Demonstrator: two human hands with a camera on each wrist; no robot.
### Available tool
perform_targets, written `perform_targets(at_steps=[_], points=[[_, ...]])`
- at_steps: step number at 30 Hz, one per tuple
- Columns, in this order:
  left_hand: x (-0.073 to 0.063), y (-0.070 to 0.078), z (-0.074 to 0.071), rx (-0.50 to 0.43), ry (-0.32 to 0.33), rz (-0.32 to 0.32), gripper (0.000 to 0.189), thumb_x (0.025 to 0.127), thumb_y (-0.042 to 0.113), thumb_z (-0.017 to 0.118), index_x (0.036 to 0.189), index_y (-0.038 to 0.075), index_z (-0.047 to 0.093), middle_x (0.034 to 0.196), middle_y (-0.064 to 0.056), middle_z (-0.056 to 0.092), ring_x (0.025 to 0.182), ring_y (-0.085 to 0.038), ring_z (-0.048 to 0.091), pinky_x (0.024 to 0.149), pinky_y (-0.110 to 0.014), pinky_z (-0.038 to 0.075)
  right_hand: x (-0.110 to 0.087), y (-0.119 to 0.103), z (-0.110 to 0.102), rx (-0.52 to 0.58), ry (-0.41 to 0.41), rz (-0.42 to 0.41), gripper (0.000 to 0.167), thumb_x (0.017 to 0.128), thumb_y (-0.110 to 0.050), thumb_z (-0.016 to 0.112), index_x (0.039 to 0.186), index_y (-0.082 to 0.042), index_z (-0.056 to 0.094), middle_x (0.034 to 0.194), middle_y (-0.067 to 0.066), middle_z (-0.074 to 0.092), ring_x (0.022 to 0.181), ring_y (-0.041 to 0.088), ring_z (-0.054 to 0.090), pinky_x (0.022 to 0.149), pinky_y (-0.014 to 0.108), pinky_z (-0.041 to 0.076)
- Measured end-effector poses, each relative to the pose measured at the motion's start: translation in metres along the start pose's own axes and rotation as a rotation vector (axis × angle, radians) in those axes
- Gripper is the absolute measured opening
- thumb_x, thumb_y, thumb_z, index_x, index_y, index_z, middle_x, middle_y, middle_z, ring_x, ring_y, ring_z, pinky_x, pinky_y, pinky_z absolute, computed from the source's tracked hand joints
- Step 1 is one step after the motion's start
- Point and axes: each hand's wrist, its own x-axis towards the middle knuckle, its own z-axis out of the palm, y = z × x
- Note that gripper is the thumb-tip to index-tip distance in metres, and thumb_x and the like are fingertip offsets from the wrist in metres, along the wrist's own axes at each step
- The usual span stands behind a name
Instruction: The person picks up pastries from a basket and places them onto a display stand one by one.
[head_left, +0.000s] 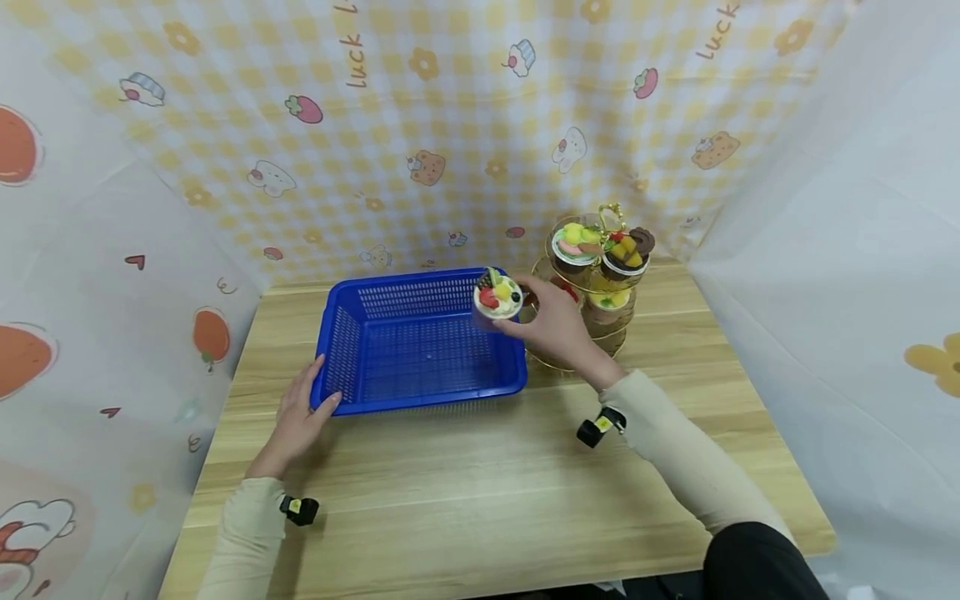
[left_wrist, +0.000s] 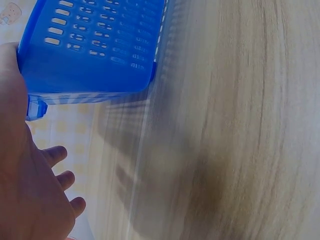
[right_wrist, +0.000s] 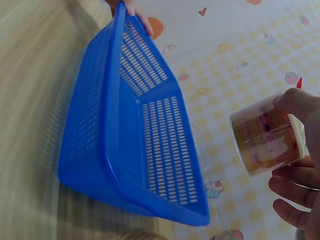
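My right hand (head_left: 555,321) grips a clear dessert cup (right_wrist: 265,135) of layered cake by its side. In the head view the cup's top shows cream, strawberry, yellow fruit and a dark berry, and it hangs over the right end of a blue plastic basket (head_left: 427,404). The right wrist view shows the cup upright above the rim level, apart from the basket. At the basket's front left corner, my left hand (head_left: 300,417) holds the rim between thumb and fingers; in the left wrist view several of its fingertips (left_wrist: 65,179) stick out below the rim.
A tiered gold stand (head_left: 600,287) at the back right bears several dessert cups, among them a green-rimmed one (head_left: 576,246) and one with a chocolate biscuit (head_left: 626,254). The wooden table (head_left: 465,492) meets a checked cloth (head_left: 450,192) behind.
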Motion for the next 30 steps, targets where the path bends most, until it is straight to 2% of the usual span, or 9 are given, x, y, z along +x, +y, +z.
perform_targets(at_steps=[4,8,11,14,18,20,25,30], points=[[0.001,0.001,0.001,0.007,-0.005,-0.004,0.077,0.101,0.050,0.046,0.159,0.035,-0.001,0.167,-0.022,0.001,0.148,-0.057,0.000,0.110,-0.079,0.003,-0.018,0.012,-0.013,-0.016,0.031,0.023,0.066,0.075,-0.041,0.084,0.130,-0.014,0.060,0.110,0.004,0.070,0.093,0.024,0.067,0.076,0.038,0.054],[0.002,0.001,0.003,0.010,-0.011,-0.010,0.077,0.101,0.050,0.046,0.159,0.035,-0.001,0.167,-0.021,-0.001,0.149,-0.056,-0.001,0.111,-0.079,0.002,-0.040,0.026,-0.023,-0.011,0.048,0.043,0.067,0.074,-0.036,0.085,0.130,-0.009,0.059,0.117,0.010,0.070,0.101,0.029,0.068,0.083,0.045,0.055],[0.003,0.000,0.003,0.014,-0.012,-0.011,0.077,0.101,0.050,0.046,0.159,0.035,-0.001,0.167,-0.021,-0.002,0.149,-0.056,-0.001,0.111,-0.078,0.001,-0.059,0.036,-0.029,0.001,0.045,0.052,0.068,0.074,-0.030,0.086,0.132,-0.007,0.059,0.120,0.013,0.069,0.104,0.029,0.067,0.087,0.048,0.055],[0.004,-0.001,0.003,0.016,-0.009,-0.007,0.076,0.101,0.049,0.045,0.159,0.035,-0.002,0.167,-0.022,-0.002,0.149,-0.056,-0.001,0.112,-0.078,0.002,-0.079,0.046,-0.034,0.008,0.035,0.072,0.068,0.074,-0.027,0.086,0.132,-0.006,0.058,0.118,0.012,0.069,0.102,0.027,0.066,0.086,0.046,0.055],[0.006,-0.002,0.001,0.010,-0.001,0.000,0.076,0.101,0.047,0.046,0.159,0.036,-0.002,0.167,-0.022,0.001,0.149,-0.055,0.000,0.110,-0.079,0.004,-0.103,0.063,-0.031,0.011,0.049,0.106,0.065,0.073,-0.028,0.087,0.129,-0.007,0.061,0.114,0.008,0.070,0.098,0.021,0.065,0.084,0.040,0.054],[0.006,-0.001,-0.001,0.007,0.001,0.001,0.076,0.101,0.046,0.046,0.159,0.036,-0.002,0.167,-0.022,0.001,0.149,-0.055,0.001,0.110,-0.080,0.005,-0.112,0.073,-0.028,0.020,0.059,0.130,0.063,0.073,-0.026,0.087,0.127,-0.007,0.062,0.111,0.009,0.070,0.096,0.021,0.065,0.084,0.041,0.054],[0.006,0.001,-0.003,-0.004,0.000,0.002,0.076,0.102,0.046,0.046,0.160,0.034,-0.002,0.167,-0.020,0.001,0.149,-0.055,0.001,0.111,-0.079,0.006,-0.130,0.097,-0.017,0.016,0.071,0.205,0.062,0.072,-0.021,0.086,0.126,-0.002,0.061,0.106,0.014,0.070,0.093,0.026,0.065,0.085,0.048,0.054],[0.008,0.000,-0.002,-0.011,-0.003,0.000,0.076,0.102,0.046,0.046,0.160,0.034,-0.002,0.167,-0.021,0.002,0.149,-0.054,0.001,0.110,-0.080,0.007,-0.141,0.123,-0.010,-0.025,0.081,0.275,0.065,0.073,-0.024,0.085,0.128,0.001,0.060,0.108,0.019,0.071,0.092,0.032,0.066,0.081,0.045,0.054]])
